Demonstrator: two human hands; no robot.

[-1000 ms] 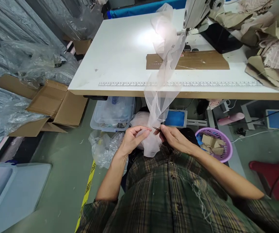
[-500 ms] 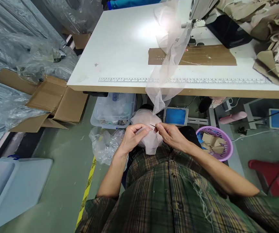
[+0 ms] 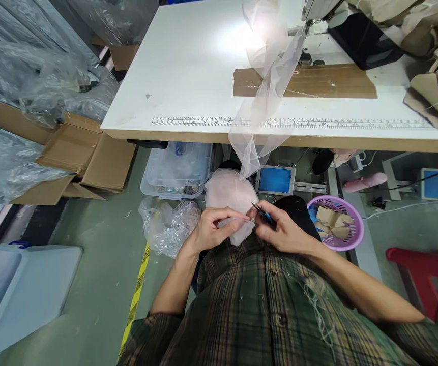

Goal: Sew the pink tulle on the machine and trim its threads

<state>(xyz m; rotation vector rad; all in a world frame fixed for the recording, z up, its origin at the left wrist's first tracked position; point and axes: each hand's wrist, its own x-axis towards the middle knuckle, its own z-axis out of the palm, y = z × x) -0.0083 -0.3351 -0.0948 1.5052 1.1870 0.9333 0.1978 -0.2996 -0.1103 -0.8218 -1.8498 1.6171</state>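
Note:
Over my lap lies a bunch of sheer, pale pink fabric. My left hand is closed on an edge of it, thumb pressed against the fingers. In my right hand is a small pair of dark thread snips, the pointed blades angled up to the left. The right fingertips are close to the held fabric edge; whether they also touch it I cannot tell. A long strip of similar sheer fabric hangs down over the table edge, just beyond my hands.
The white sewing table with a printed ruler spans the far side, a sewing machine at its back. A purple basket holds tan scraps at right. Left are a clear plastic bin, a plastic bag and an open cardboard box.
My right hand has turned, so the snips now show more fully. Both hands have dropped slightly toward my body, and more of the fabric on my lap shows.

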